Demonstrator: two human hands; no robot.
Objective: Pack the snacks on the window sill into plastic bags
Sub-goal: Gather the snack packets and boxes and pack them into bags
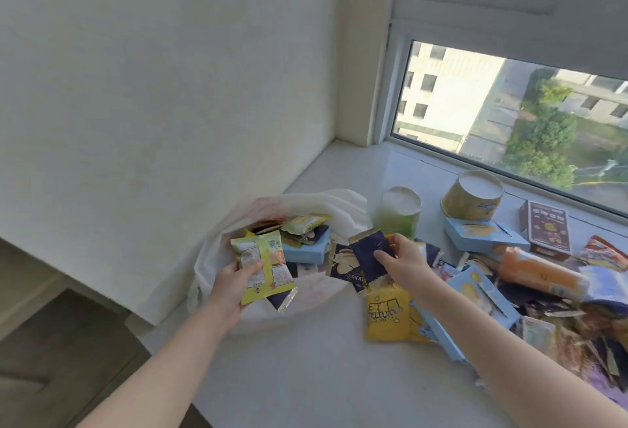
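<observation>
The left hand point(238, 279) grips a yellow-green packet point(263, 266), thumb clamped on its printed label, which is too small to read. Just beyond those fingers the white plastic bag point(210, 257) gapes, with snacks inside. The right hand point(404, 262) pinches a dark blue packet point(367, 252). Beside its fingertips another dark packet point(343, 269) shows "uogee". Below them lies a yellow packet point(387, 312) with blurred writing. To the right, more snacks point(540, 271) heap on the window sill point(306, 376).

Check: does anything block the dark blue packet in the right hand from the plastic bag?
Nothing visible blocks it. The dark blue packet, pinched by the right hand, is right of the open mouth of the plastic bag. The left hand holds a yellow-green packet over the mouth's left side.
</observation>
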